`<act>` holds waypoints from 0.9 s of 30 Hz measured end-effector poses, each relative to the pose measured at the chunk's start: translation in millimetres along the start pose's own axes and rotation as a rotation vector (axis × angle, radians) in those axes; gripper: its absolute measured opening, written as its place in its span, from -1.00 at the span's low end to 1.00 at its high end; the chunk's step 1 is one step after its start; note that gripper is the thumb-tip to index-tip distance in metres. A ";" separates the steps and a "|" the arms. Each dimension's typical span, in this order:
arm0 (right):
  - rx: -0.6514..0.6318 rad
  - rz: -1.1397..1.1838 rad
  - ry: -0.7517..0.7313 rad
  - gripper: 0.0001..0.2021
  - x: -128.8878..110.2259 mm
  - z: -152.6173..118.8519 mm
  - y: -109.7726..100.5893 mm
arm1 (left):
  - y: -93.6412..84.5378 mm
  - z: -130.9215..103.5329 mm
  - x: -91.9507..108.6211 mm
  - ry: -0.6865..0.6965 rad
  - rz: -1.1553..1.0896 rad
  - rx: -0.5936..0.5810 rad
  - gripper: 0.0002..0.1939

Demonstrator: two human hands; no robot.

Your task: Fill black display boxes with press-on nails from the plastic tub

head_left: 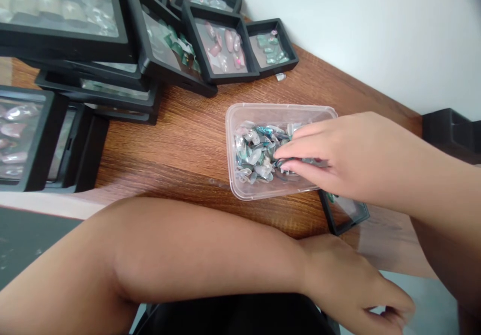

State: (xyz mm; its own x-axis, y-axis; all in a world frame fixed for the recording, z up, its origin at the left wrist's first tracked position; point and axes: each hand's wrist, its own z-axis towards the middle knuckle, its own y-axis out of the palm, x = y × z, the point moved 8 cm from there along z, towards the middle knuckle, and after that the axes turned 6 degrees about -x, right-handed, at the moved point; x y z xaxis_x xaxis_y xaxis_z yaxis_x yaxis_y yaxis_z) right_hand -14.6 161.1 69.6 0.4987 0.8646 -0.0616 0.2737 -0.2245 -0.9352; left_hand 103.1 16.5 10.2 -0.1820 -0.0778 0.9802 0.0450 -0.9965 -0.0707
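A clear plastic tub (235, 185) sits on the table, partly filled with loose false nails (255, 149) in clear, white, teal and blue-grey tones. Into it reaches my right hand (334, 149), fingers stretched out and slightly apart, the tips touching the nails. It covers the tub's right side. Lower down, my left hand (361, 285) hangs by the table's front edge, the forearm crossing in front of the tub. Its fingers are curled in towards the thumb; whatever they pinch is hidden. Close to both hands lies a small black display frame (345, 215), partly covered by the right hand.
Black display frames holding false nails, among them a large one (67, 44) and a pink set (221, 47), are stacked at the left and back. A small frame (272, 47) leans near the white wall (356, 24). A dark box (449, 129) stands at right.
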 end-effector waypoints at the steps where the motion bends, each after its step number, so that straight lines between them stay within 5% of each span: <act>1: 0.024 0.008 0.002 -0.78 0.8 -3.0 -2.8 | 1.0 0.3 -0.1 -0.004 0.000 -0.019 -0.77; 12: 0.196 0.048 -0.057 -0.72 3.0 -26.2 -21.9 | 3.0 -0.2 -4.2 -0.045 0.002 -0.064 -0.79; 27: 0.313 0.270 -0.157 -0.82 -3.1 -48.3 -31.9 | 3.1 -0.5 -4.3 -0.062 0.069 0.059 -0.82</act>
State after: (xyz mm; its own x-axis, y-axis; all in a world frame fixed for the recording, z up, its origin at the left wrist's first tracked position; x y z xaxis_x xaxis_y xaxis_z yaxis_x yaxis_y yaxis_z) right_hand 14.8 143.9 116.4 0.3810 0.8565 -0.3482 -0.1236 -0.3260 -0.9373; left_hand 103.5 13.8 5.7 -0.1156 -0.1418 0.9831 0.1137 -0.9851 -0.1287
